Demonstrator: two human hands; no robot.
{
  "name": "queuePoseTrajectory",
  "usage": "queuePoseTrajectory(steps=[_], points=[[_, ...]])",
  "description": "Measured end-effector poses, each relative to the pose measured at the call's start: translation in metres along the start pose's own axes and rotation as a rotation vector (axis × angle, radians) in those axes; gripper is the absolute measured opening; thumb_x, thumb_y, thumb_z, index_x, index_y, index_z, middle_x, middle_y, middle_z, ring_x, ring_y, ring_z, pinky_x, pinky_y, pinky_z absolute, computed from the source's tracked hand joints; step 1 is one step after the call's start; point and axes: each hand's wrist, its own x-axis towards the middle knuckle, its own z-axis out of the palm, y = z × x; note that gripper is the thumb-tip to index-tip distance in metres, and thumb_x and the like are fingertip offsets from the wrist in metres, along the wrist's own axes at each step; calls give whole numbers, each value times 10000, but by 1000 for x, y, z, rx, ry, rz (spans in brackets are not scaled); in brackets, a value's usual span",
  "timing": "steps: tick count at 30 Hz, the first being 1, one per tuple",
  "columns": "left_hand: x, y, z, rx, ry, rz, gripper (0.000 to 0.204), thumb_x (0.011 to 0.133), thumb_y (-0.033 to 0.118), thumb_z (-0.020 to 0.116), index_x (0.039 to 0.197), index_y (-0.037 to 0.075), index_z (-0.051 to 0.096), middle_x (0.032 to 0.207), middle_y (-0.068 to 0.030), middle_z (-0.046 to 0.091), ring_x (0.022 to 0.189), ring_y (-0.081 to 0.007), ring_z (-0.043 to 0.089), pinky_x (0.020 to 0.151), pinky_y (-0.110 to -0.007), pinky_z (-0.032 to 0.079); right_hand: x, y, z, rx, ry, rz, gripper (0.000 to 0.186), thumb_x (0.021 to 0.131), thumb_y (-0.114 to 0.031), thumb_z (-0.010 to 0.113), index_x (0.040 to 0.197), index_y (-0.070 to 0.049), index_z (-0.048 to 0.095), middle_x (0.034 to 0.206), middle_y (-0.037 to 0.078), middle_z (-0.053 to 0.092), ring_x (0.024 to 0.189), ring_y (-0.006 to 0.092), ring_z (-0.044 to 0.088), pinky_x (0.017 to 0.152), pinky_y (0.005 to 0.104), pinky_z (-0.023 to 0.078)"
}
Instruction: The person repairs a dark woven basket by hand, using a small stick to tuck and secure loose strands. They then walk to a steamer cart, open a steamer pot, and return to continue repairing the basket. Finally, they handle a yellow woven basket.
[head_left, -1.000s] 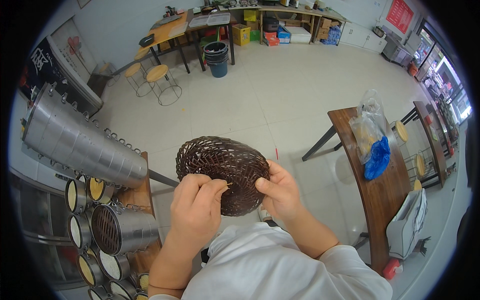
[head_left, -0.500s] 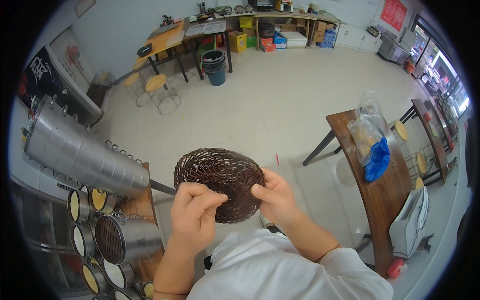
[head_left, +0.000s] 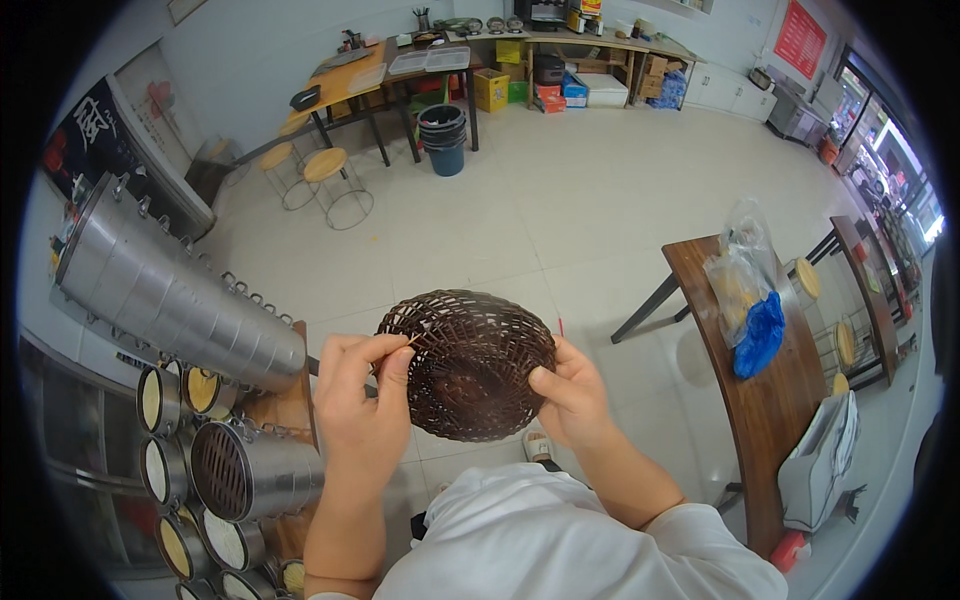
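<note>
A dark brown woven basket (head_left: pixel 470 385), round and shallow, is held up in front of me with its hollow facing me. My right hand (head_left: pixel 575 400) is closed on its right rim, thumb on the inner side and fingers behind. At the basket's left rim, my left hand (head_left: pixel 362 395) is closed in a pinch. Between its thumb and forefinger shows a thin yellowish sliver (head_left: pixel 413 340), too small to name exactly. The remaining left fingers are curled, partly hidden at the rim.
To the left stand stacked metal steamer pots (head_left: pixel 180 280) and several round tins (head_left: pixel 215 540). A wooden table (head_left: pixel 725 350) at right bears plastic bags (head_left: pixel 745 260). Farther off are stools (head_left: pixel 325 165), a stack of bins (head_left: pixel 445 150) and a work table (head_left: pixel 345 85).
My left hand has moved left and up, from over the basket's middle to its left rim, and the sliver now shows in its pinch. The basket has shifted slightly right with my right hand.
</note>
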Motion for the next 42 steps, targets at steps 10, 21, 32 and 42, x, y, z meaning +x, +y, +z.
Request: queuePoseTrajectory(steps=[10, 21, 32, 42], points=[[10, -20, -2, -351, -9, -292, 74, 851, -38, 698, 889, 10, 657, 979, -132, 623, 877, -249, 613, 787, -304, 483, -4, 3, 6, 83, -127, 105, 451, 948, -16, 591, 1378, 27, 460, 1348, 146, 566, 1255, 237, 554, 1059, 383, 449], [9, 19, -9, 138, -40, 276, 163, 775, -1, 751, 923, 38, 697, 859, -87, 577, 770, -263, 559, 651, -338, 450, 7, -7, 39, -196, -54, 272, 328, 1038, -174, 548, 1289, 37, 553, 1190, 62, 644, 1082, 122, 594, 957, 313, 502], [-17, 22, 9, 79, -71, 216, 201, 761, -13, 769, 946, 34, 708, 807, -75, 552, 739, -248, 538, 627, -345, 434, -6, 7, 46, -233, -24, 95, 312, 1049, -168, 531, 1282, 38, 555, 1156, 46, 644, 1051, 96, 583, 937, 289, 508], [-17, 28, 13, 80, -85, 203, 147, 800, -41, 737, 932, 5, 692, 791, -79, 564, 696, -200, 525, 584, -299, 418, -11, 7, 47, -276, -4, 65, 309, 1044, -144, 532, 1289, 42, 553, 1153, 47, 642, 1055, 98, 582, 941, 282, 505]])
